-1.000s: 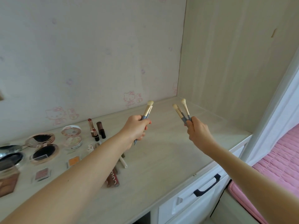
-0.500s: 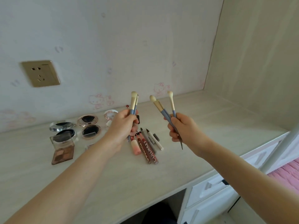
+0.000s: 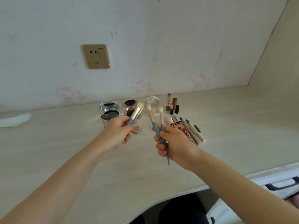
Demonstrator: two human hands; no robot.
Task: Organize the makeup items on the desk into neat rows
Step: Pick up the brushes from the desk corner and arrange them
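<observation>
Head view: left hand (image 3: 117, 132) hides part of its brushes (image 3: 136, 113), perhaps two; right hand (image 3: 175, 145) grips two thin brushes (image 3: 156, 126).

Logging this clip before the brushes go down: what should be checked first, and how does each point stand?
1. Left hand grips the large brush: ok.
2. Right hand holds two thin brushes: ok.
3. Bare desk near the left hand for a new row: ok.
4. Pens lie side by side: ok.
5. Lipsticks upright: ok.
6. Small palette position: cannot tell, partly hidden.
</observation>
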